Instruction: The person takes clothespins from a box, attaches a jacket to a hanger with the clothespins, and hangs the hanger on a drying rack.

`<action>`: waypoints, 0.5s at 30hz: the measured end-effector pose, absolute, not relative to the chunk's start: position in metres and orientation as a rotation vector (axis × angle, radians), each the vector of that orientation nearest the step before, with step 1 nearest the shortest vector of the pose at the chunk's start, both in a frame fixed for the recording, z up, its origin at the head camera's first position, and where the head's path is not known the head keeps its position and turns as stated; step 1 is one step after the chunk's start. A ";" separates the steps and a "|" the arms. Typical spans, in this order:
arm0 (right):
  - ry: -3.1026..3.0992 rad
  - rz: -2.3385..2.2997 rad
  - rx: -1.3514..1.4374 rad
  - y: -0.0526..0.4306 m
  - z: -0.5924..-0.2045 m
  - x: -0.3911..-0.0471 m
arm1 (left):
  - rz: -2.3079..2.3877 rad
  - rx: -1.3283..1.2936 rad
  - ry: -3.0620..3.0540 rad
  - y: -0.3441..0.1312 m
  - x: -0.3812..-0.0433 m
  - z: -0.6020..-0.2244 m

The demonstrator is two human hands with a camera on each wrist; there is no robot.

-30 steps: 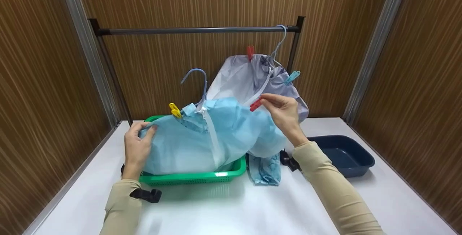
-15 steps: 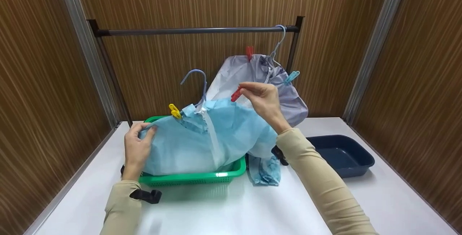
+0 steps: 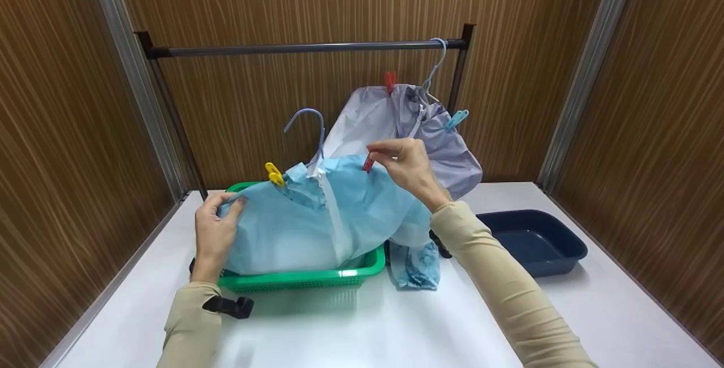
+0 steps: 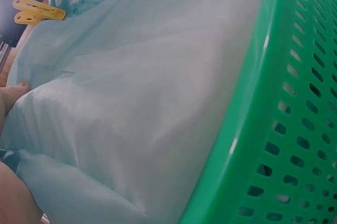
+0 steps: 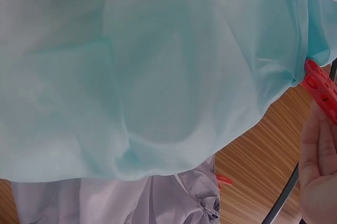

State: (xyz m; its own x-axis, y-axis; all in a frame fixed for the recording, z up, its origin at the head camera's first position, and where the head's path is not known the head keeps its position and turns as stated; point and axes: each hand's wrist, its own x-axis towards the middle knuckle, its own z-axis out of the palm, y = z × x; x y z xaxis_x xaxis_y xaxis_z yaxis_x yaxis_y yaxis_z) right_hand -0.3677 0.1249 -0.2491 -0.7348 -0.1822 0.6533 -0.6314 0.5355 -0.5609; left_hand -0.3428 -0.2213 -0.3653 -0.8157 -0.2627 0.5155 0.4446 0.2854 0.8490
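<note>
Head view: the sheer, wrinkled pale-blue garment (image 3: 277, 235), with 1 white zip (image 3: 335, 221), rests partly in the green basket (image 3: 300, 280), hiding most of its far rim; a lilac garment (image 3: 362, 113) hangs behind. The left hand (image 3: 216, 229) has its grip clamped on the blue edge; the raised right hand (image 3: 412, 169) grips 1 red clothespin (image 3: 369, 163) at the garment's top.

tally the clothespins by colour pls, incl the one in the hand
Red: 2 (held red pin, rear red pin)
Yellow: 1 (yellow pin)
Light blue: 1 (light blue pin)
Total: 4
</note>
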 end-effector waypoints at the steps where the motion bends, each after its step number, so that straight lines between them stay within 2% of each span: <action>1: -2.248 1.107 0.669 0.124 -0.249 -0.368 | -1.582 -0.160 -1.980 -0.222 -0.343 -0.366; 15: -2.270 1.041 0.741 0.126 -0.256 -0.369 | -1.614 -0.190 -1.940 -0.223 -0.343 -0.365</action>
State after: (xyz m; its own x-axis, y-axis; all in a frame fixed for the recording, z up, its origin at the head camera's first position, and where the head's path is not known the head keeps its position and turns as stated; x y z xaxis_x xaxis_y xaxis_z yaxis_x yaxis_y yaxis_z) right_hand -0.3691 0.1257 -0.2556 -0.7092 -0.2569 0.6566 -0.6652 0.5526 -0.5022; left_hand -0.3432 -0.2226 -0.3646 -0.8087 -0.2612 0.5270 0.4707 0.2498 0.8462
